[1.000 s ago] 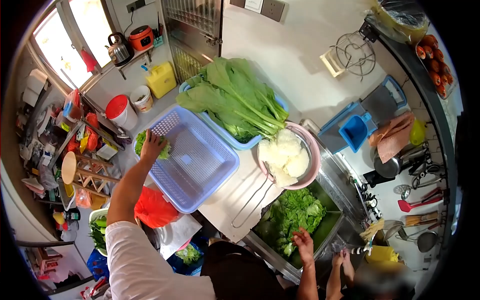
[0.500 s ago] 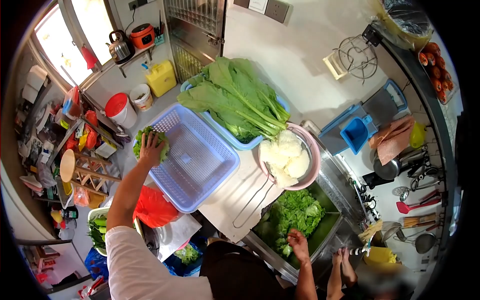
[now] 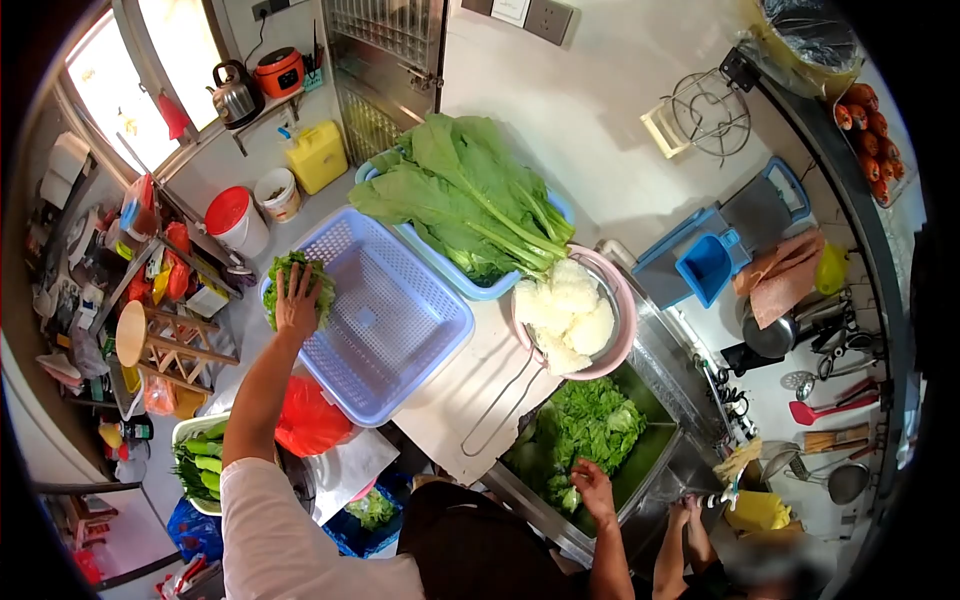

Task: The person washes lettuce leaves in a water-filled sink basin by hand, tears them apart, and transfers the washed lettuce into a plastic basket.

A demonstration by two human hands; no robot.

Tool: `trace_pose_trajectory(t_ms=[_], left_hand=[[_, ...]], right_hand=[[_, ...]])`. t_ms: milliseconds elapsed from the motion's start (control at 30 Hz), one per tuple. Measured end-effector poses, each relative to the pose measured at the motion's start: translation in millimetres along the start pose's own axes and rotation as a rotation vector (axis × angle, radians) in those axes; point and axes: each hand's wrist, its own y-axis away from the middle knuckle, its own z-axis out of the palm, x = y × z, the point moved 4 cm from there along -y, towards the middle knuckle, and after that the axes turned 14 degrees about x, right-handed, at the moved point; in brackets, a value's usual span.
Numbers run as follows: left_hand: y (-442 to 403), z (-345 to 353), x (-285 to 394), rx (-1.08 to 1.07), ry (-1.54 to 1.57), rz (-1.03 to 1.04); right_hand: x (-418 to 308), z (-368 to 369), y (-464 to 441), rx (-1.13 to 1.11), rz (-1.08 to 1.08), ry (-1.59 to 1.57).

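My left hand (image 3: 296, 306) is stretched over a bunch of green lettuce (image 3: 325, 290) at the left end of the empty blue plastic basket (image 3: 400, 395), its fingers curved around the leaves. My right hand (image 3: 592, 487) hangs over the near edge of the metal sink (image 3: 655, 455), fingers loosely bent and apart. Just beside its fingertips lies a heap of lettuce (image 3: 595, 425) inside the sink. Whether those fingertips touch a leaf I cannot tell.
Behind the basket, a blue tub (image 3: 490, 290) holds large leafy greens (image 3: 470, 190). A pink bowl (image 3: 625, 345) with white pieces (image 3: 565, 310) stands by the sink. Another person's hands (image 3: 690, 520) are near the tap. A red bag (image 3: 310, 415) sits near my left arm.
The whole view has shifted slightly. My left hand stays on the lettuce at the basket's end, and my right hand keeps its place over the sink.
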Motion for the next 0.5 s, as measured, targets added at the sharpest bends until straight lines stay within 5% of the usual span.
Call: trace_pose_trajectory(t_ms=[500], left_hand=[[17,-77,2,0.26,0.163,0.002]], right_hand=[[45,5,-6,-0.039,-0.038,0.036]])
